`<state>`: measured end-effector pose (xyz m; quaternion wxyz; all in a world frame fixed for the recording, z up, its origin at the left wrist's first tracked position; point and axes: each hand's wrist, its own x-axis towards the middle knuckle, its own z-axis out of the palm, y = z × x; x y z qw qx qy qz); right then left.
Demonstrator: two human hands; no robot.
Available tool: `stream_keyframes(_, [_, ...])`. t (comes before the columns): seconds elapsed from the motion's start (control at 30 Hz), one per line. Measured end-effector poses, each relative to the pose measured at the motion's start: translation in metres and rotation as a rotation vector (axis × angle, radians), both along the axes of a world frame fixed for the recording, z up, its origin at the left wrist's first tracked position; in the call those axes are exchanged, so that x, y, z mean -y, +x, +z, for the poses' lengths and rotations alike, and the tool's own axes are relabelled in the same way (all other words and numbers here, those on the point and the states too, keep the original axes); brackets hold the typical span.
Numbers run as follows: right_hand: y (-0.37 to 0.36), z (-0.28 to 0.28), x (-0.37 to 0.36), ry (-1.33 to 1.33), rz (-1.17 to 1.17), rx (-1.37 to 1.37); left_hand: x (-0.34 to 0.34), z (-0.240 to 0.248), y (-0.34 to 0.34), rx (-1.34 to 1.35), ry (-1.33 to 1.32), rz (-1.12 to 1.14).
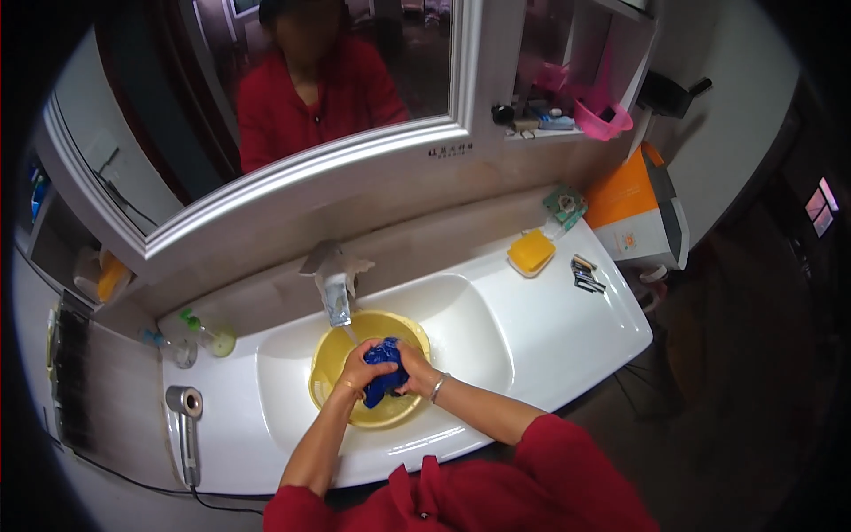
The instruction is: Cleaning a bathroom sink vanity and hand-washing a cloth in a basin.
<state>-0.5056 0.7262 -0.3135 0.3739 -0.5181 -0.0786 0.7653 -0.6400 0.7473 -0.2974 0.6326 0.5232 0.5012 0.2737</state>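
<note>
A wet-looking dark blue cloth [381, 379] is bunched between my two hands over a yellow basin [320, 362]. My left hand [355, 369] closes on it from the left side, with the thumb across its front. From the right, my right hand [415, 367] grips the same bundle, a bracelet on its wrist. The basin stands in the white sink [461, 332], beneath the tap [338, 300]. A thin stream of water appears to run from the spout just behind the cloth. The cloth's lower part hides some of the basin's inside.
A grey hair dryer [185, 426] with a cord lies on the left counter. Two pump bottles, one green-topped [213, 339], stand behind it. To the right are a yellow sponge-like block [532, 253], several small dark sticks [587, 275] and an orange-and-white bag [634, 213]. A mirror [355, 80] hangs above.
</note>
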Motion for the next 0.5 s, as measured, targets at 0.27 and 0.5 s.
stream_keyframes(0.27, [-0.023, -0.070, -0.004, 0.270, -0.080, -0.729, 0.039, 0.040, 0.020, -0.304, 0.797, 0.047])
stream_keyframes(0.5, [-0.001, 0.002, 0.000, 0.430, 0.057, 0.044, -0.012, -0.003, -0.062, -0.851, 0.893, -0.369])
